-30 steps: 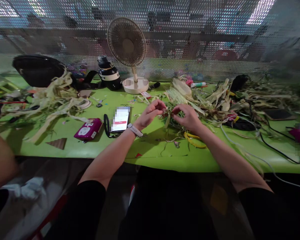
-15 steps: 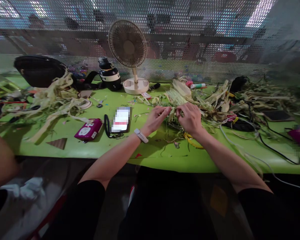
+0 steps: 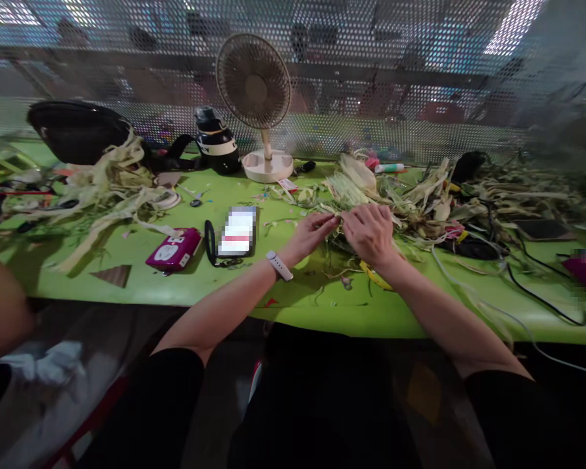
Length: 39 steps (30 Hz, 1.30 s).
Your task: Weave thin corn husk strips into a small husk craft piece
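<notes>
Above the green table, my left hand (image 3: 311,237), with a pale watch band on its wrist, has its thumb and fingers pinched together. My right hand (image 3: 370,233) is closed too, and its fingertips meet those of the left. A small, pale yellow-green bit of plant, seemingly corn husk (image 3: 338,215), shows between the fingertips, mostly hidden by them. Just beyond the hands lies a bundle of pale corn husks (image 3: 348,189), fanned out on the table. Under the right wrist a yellow curved object (image 3: 375,276) is partly covered.
A white fan (image 3: 267,167) and a black bottle (image 3: 219,146) stand at the back by the perforated screen. A phone (image 3: 237,233) and a purple packet (image 3: 174,250) lie to the left. Husk piles (image 3: 120,170) and cables (image 3: 532,296) flank the hands. Another person's arm (image 3: 2,306) shows at left.
My right hand has turned so its back and knuckles show more, and its fingers have come against the left fingertips. The left hand has shifted slightly, fingers still pinched.
</notes>
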Each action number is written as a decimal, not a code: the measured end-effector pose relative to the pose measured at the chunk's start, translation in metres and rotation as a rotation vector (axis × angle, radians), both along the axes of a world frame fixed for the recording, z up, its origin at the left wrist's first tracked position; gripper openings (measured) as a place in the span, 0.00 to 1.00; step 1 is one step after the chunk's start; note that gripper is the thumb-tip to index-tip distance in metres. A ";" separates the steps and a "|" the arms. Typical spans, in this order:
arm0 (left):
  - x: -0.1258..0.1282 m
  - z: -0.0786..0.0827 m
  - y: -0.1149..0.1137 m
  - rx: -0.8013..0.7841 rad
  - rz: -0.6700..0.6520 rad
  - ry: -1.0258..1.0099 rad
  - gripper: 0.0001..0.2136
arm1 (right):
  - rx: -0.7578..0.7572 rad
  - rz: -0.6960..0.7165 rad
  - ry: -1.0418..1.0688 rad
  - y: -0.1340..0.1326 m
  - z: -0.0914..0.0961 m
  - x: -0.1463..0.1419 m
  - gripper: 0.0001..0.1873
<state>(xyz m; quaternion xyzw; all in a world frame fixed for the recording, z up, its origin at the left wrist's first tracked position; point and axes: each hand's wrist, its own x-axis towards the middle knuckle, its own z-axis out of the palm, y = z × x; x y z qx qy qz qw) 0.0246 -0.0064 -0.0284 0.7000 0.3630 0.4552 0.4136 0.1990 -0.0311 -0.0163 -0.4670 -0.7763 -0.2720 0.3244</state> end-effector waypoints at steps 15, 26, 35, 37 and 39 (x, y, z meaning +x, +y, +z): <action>-0.013 0.010 0.003 -0.078 -0.241 -0.101 0.14 | -0.537 0.320 0.595 0.014 0.018 0.015 0.15; -0.014 0.013 0.000 -0.135 -0.126 -0.135 0.11 | -0.626 0.402 0.377 0.022 0.011 0.018 0.10; -0.015 0.009 0.008 -0.041 -0.200 -0.032 0.15 | -0.605 0.414 0.354 0.016 0.021 0.022 0.13; -0.015 0.006 0.011 -0.044 -0.203 -0.015 0.15 | -0.710 0.403 0.450 0.014 0.023 0.020 0.15; -0.014 0.004 0.012 -0.055 -0.219 -0.010 0.15 | -0.818 0.398 0.543 0.012 0.022 0.017 0.17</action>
